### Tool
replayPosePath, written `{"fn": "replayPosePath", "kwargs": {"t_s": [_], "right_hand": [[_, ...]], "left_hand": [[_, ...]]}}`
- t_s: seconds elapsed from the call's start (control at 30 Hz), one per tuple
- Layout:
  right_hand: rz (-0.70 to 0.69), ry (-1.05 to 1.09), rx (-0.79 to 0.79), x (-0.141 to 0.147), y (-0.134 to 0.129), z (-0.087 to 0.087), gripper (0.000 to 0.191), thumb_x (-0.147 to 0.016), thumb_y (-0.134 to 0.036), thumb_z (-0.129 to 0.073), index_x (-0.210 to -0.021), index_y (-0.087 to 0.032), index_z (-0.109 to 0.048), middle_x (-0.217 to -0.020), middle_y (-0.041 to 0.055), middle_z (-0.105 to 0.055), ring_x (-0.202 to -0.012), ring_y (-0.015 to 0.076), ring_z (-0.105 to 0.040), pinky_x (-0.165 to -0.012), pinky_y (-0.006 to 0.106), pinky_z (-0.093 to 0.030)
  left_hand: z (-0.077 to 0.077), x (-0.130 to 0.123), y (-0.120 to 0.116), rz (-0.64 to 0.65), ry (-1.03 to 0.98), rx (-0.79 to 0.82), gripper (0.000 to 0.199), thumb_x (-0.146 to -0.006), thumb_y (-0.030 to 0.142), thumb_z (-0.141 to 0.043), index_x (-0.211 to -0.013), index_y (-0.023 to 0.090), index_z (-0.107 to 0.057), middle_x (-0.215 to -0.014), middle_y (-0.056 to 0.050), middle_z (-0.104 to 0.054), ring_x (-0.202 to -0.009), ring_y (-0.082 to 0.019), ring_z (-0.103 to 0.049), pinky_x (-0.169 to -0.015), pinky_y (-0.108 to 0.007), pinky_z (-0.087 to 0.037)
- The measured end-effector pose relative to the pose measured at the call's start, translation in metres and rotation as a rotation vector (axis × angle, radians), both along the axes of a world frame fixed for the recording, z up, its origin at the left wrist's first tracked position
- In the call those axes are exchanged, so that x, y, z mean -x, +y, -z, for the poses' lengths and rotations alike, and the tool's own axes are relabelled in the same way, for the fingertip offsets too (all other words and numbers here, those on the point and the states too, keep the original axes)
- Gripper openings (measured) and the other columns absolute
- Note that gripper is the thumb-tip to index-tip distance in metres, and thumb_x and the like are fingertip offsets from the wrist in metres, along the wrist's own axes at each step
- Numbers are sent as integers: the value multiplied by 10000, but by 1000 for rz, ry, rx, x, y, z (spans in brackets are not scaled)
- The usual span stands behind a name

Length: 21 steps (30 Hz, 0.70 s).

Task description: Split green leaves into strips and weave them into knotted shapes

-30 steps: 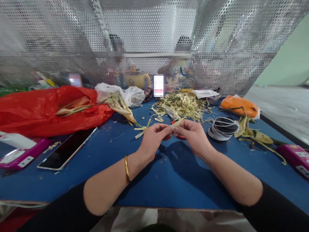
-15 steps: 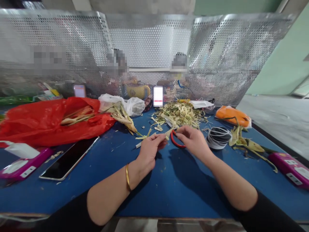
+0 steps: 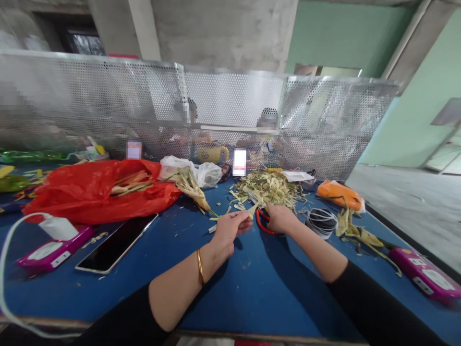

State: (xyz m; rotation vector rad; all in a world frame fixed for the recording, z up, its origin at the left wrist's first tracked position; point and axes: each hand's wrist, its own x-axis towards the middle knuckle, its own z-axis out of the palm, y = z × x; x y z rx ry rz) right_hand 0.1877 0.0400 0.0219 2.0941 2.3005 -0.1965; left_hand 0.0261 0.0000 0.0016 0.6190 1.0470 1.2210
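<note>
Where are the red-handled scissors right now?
Head view, centre of the blue table: the red-handled scissors lie under the right hand, just before the leaf-scrap pile, left of the coil.

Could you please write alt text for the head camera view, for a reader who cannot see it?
A person's left hand pinches a pale leaf strip while the right hand rests on red-handled scissors on a blue table. Around them lie a heap of leaf trimmings, a red plastic bag and a phone.
</note>
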Motion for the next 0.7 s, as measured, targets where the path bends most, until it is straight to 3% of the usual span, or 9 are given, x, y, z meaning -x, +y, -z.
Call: {"fn": "replayPosePath", "kwargs": {"t_s": [0.1,0.23,0.3,0.4,0.5,0.6,0.7], "right_hand": [[66,282,62,-7,9,-16,457,-628,-121,-668,-1079,-149,-596,-781,71,-692,-746,226,-658,-607,264,-451],[157,668,185,-22,4,-34,192,-717,-267,-630,-880,-171,-599,-567,-14,-582,-436,115,-509,-413,226,-392],[185,822,223,-29,-7,-34,179,-733,-343,-623,-751,-183,-545,-557,-31,-532,-393,79,-436,-374,212,-374],[205,979,248,-33,-32,-24,317,-748,-470,-602,-662,-199,-461,-530,-59,-441,-372,55,-359,-357,203,-368],[198,1284,239,-30,-61,-9,368,-709,-517,-664,-859,-203,-545,-533,-92,-419,-351,46,-309,-349,201,-370],[177,1293,164,-25,-87,2,549,-661,-537,-711,-1066,-206,-544,-508,-109,-413,-345,67,-354,-387,232,-410],[82,1183,89,-25,-104,7,602,-635,-493,-740,-1118,-199,-535,-606,-80,-467,-471,92,-447,-483,237,-432]], "left_hand": [[-1,4,3,-7,-55,5,79,-727,170,-714,-673,118,-689,-636,-48,-688,-566,-112,-641,-561,-204,-503],[-4,8,5,-5,-116,2,103,-769,164,-677,-678,115,-686,-646,-39,-680,-551,-95,-629,-540,-193,-501],[-5,9,5,-9,-138,7,111,-782,156,-664,-683,112,-686,-642,-38,-675,-544,-93,-625,-529,-190,-502],[-7,10,5,-25,-160,7,119,-789,138,-653,-677,109,-681,-638,-40,-672,-538,-95,-622,-520,-194,-507],[-9,10,5,-30,-184,-8,126,-799,123,-638,-682,100,-681,-648,-45,-674,-533,-93,-617,-520,-196,-512],[-11,9,5,-39,-201,-23,103,-792,110,-644,-697,96,-681,-644,-44,-670,-518,-86,-602,-519,-195,-512],[-12,8,5,-53,-209,-37,45,-758,95,-677,-713,99,-678,-633,-36,-663,-506,-82,-589,-521,-196,-512]]}}
